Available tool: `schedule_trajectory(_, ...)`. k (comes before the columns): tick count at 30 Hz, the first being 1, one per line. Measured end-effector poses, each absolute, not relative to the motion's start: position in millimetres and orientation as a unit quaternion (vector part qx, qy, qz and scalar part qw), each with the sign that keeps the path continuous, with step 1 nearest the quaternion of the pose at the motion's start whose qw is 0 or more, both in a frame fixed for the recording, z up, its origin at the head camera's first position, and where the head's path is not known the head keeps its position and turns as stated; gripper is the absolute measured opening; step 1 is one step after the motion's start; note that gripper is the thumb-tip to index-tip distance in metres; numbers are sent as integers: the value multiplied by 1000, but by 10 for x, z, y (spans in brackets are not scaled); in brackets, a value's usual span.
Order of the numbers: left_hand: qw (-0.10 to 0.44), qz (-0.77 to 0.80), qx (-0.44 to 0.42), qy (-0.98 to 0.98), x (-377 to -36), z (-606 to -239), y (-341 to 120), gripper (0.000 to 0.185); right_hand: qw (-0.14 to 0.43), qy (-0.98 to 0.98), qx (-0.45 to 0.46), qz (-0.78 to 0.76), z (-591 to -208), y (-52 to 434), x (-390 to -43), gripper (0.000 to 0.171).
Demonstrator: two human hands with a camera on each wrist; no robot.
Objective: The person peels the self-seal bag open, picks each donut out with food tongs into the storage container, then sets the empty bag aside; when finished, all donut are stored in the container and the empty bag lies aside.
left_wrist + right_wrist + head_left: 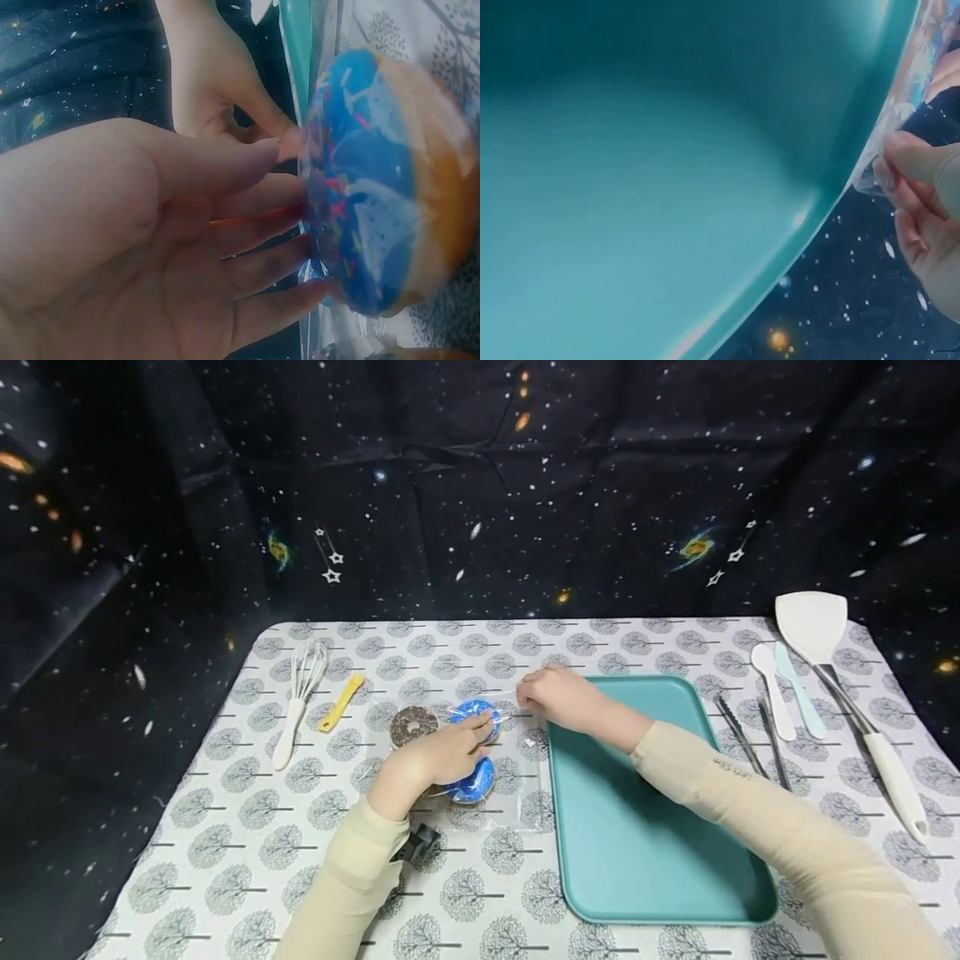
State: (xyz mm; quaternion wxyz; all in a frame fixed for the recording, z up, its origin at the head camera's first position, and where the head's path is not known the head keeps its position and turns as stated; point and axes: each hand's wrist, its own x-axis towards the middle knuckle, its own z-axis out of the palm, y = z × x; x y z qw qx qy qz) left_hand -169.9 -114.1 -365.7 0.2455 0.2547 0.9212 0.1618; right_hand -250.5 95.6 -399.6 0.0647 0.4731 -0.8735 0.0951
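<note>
A clear plastic bag (pixel 517 814) lies on the table with blue-iced sprinkled donuts (pixel 472 782) and a chocolate donut (pixel 414 727) inside. My left hand (pixel 442 752) rests on the bag over the donuts, its fingers fairly straight. In the left wrist view the fingertips touch the plastic beside a blue donut (pixel 367 180). My right hand (pixel 558 695) pinches the bag's edge between thumb and finger, close to the tray's left rim. The right wrist view shows the pinched plastic (pixel 877 169). Part of another donut is hidden under the left hand.
A teal tray (pixel 663 893) lies to the right, beneath the right forearm. On the left are a whisk (pixel 296 706) and a yellow utensil (pixel 342 702). At the far right lie black tongs (pixel 738 735), a white spoon (pixel 772 689), a light-blue knife (pixel 798 691) and a spatula (pixel 855 710).
</note>
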Motion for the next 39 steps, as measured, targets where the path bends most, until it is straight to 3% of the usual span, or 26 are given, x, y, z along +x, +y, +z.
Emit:
schedule_trajectory(6, 245, 166, 248, 923, -1705, -3634, -1137, 47, 41, -845, 530, 67, -3947, 1205, -2528, 3)
schedule_trajectory(16, 240, 168, 245, 924, -1683, -3605, -1160, 48, 90, -820, 563, 53, -3946, 1034, -2260, 22)
schedule_trajectory(24, 239, 160, 237, 928, -1707, -3646, -1149, 48, 95, -812, 575, 36, -4006, 956, -2115, 4)
schedule_trajectory(39, 233, 185, 245, 923, -1708, -3659, -1176, 51, 129, -809, 569, 73, -4011, 1285, -2040, 7)
